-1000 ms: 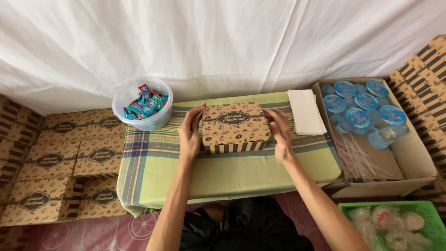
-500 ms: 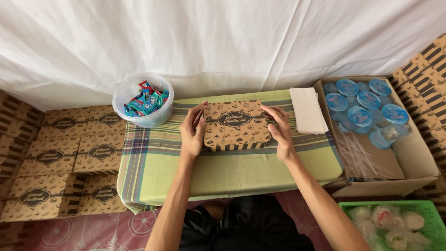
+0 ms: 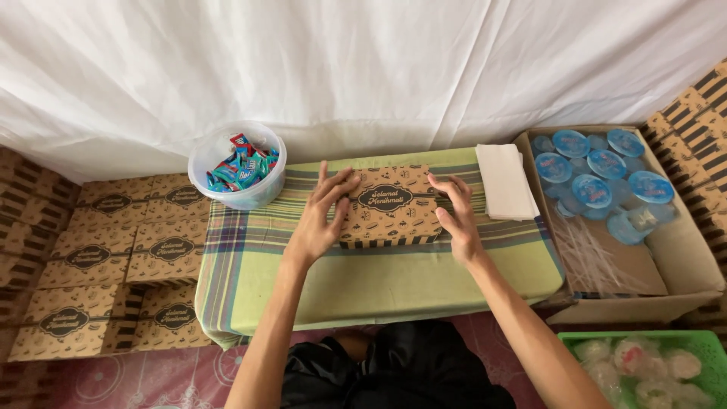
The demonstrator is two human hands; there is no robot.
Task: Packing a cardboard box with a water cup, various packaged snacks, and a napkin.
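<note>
Brown cardboard box with a dark oval label and a striped lower edge lies flat on the desk, on a green and yellow plaid cloth, near the far edge and about midway between the two hands. It sits between the fingers of both hands: the left hand lies over its left end with fingers spread wide and flat, their tips resting on the lid, and the right hand lies against its right end with fingers loosely spread, tips on the lid's right edge. Neither hand is clenched; both press open-palmed on the box rather than gripping it. Just left of the box stands a clear plastic tub of small blue and red wrapped sweets. Just right of the box lies a stack of white paper napkins. Beyond that an open carton holds sealed water cups with blue lids and thin clear straws. Closed brown boxes of the same kind are stacked on the left, and a green basket of clear wrapped items sits at lower right
</note>
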